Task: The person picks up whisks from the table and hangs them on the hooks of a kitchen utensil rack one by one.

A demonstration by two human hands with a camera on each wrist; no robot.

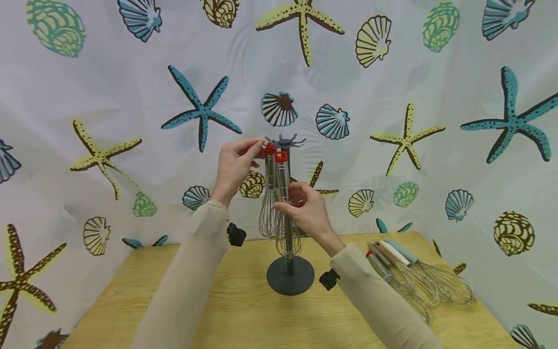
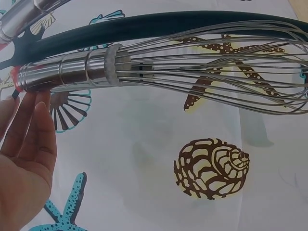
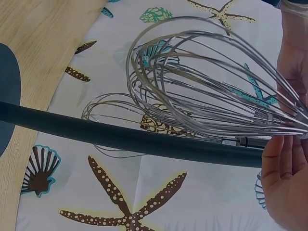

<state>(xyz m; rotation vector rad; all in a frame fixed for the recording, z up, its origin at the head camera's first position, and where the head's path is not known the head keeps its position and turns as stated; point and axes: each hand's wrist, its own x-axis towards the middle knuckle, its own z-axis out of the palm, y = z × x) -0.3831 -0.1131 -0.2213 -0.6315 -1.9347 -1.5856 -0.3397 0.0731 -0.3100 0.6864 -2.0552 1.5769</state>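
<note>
A dark stand (image 1: 290, 281) with a round base carries a ring of hooks (image 1: 285, 142) on its pole. Two metal-handled whisks with red ends hang side by side there, wires down. My left hand (image 1: 237, 167) pinches the red top of the left whisk (image 1: 270, 169), right beside a hook; its fingers touch the steel handle (image 2: 72, 72) in the left wrist view. Lower down, my right hand (image 1: 307, 208) holds the front whisk (image 1: 283, 177) where handle meets wires, thumb across the front. The wires (image 3: 192, 86) spread beside the pole (image 3: 120, 134) in the right wrist view.
Several more whisks (image 1: 403, 259) lie in a pile at the right of the wooden table (image 1: 235, 300), with red-ended metal, grey, brown, white and blue handles. A curtain (image 1: 348, 169) printed with shells and starfish hangs behind and on both sides.
</note>
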